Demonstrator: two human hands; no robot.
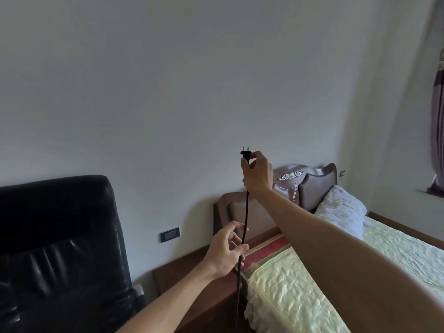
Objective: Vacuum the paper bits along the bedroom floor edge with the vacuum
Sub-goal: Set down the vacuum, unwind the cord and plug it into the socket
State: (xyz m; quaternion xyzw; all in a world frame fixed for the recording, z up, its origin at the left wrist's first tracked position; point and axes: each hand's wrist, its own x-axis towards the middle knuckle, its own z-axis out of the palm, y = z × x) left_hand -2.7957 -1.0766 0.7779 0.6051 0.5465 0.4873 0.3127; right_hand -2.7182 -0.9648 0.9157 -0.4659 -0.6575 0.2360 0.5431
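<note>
The plug (245, 155), prongs up, is pinched at the fingertips of the raised right hand (258, 175). Its cord (245, 212) hangs straight down through the left hand (227, 252), which curls loosely round it, beside the bed (300, 284).

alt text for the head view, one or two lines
A person's right hand pinches a black plug, prongs up, before a white wall, while the left hand holds its cord lower down. A wall outlet sits below, between a black leather chair and a bed.
</note>
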